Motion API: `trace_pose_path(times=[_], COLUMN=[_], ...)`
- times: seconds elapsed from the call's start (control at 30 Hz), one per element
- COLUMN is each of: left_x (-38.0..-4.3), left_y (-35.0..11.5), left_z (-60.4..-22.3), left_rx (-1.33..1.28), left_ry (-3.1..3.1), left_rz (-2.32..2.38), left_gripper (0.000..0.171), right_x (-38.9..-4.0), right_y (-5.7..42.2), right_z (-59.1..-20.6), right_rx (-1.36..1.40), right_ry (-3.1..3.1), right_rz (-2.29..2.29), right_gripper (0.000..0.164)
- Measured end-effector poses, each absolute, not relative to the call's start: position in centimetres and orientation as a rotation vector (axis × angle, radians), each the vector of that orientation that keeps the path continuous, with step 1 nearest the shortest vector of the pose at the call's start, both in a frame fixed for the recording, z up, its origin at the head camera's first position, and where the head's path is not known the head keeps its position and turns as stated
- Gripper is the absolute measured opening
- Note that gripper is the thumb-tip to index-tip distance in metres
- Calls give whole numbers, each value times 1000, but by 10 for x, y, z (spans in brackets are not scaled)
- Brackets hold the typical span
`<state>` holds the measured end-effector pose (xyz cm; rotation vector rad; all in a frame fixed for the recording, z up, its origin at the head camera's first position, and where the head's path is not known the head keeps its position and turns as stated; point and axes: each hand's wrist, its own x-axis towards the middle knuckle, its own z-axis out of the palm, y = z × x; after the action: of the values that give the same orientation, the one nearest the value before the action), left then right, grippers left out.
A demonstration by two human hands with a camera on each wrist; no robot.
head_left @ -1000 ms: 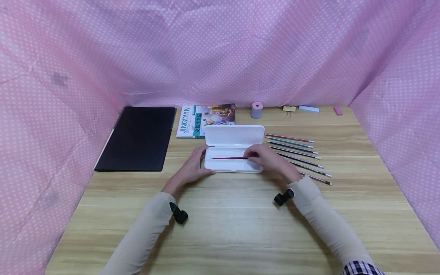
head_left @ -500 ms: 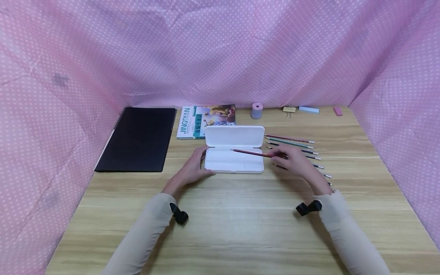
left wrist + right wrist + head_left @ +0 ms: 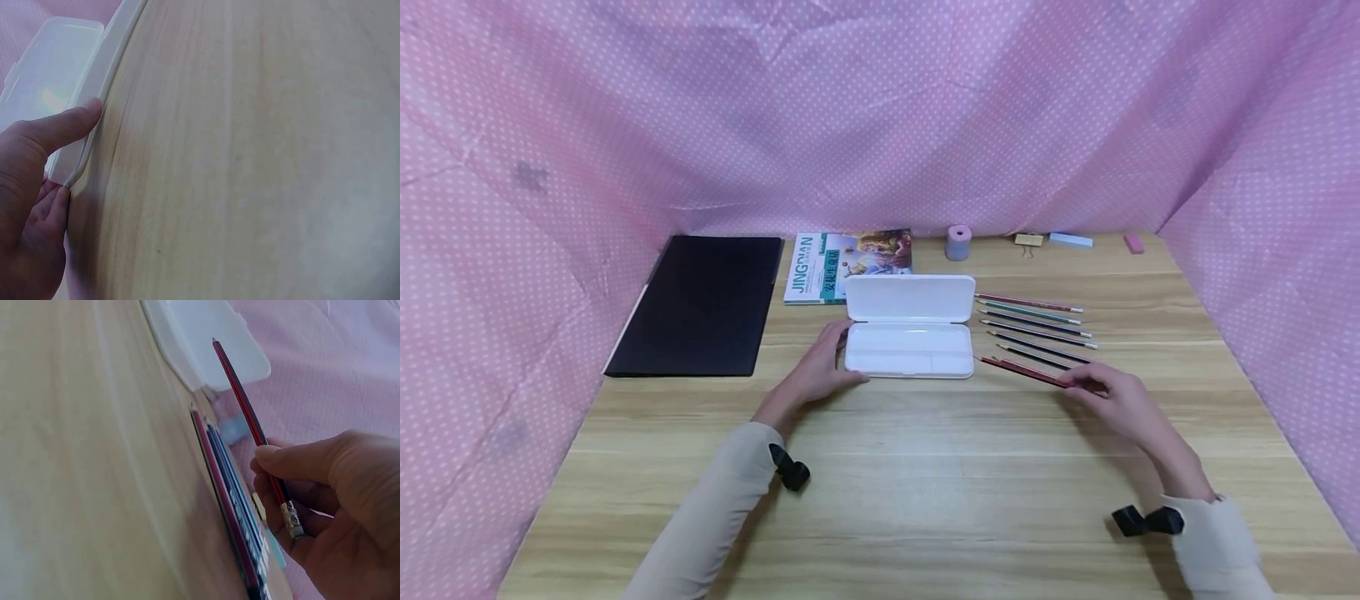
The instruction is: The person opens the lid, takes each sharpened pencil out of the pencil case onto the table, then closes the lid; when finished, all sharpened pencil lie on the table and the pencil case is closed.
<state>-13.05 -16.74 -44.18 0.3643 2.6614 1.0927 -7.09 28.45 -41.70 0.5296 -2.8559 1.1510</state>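
Observation:
A white pencil case (image 3: pixel 891 337) lies with its lid raised in the middle of the table, no pencil inside it. My left hand (image 3: pixel 816 371) holds its left end, thumb on the front edge and fingers round the corner, as the left wrist view shows. To the right of the case my right hand (image 3: pixel 1112 400) pinches a red-and-black pencil (image 3: pixel 240 394) near its metal-ferruled end, point towards the case. Under it in the right wrist view lies a dark red pencil (image 3: pixel 219 475). Several more pencils (image 3: pixel 1037 333) are spread in a row behind that hand.
A black folder (image 3: pixel 696 304) lies at the left, and a picture-covered book (image 3: pixel 827 271) lies behind the case. Along the back stand a pink-and-blue cylinder (image 3: pixel 958 243), a binder clip (image 3: pixel 1028 240), a pale blue bar (image 3: pixel 1071 240) and a pink eraser (image 3: pixel 1133 243). Pink dotted cloth (image 3: pixel 880 117) surrounds the table.
My right hand has moved from over the case to the right and nearer me, carrying the red-and-black pencil out over the row. The left hand has stayed on the case.

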Motion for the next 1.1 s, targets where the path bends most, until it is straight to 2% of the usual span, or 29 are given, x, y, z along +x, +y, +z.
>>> trace_pose_path(times=[0.4,1.1], left_x=[-130,-130], left_y=[-167,-169], left_z=[-443,-441], left_rx=[377,364], left_ry=[2664,2666], left_rz=[1099,1078], left_gripper=[96,97], right_x=[-48,-41], right_y=[303,299], right_z=[-433,-443], right_rx=[442,408], right_ry=[-2852,-2815], right_rz=[1102,982], right_gripper=[16,18])
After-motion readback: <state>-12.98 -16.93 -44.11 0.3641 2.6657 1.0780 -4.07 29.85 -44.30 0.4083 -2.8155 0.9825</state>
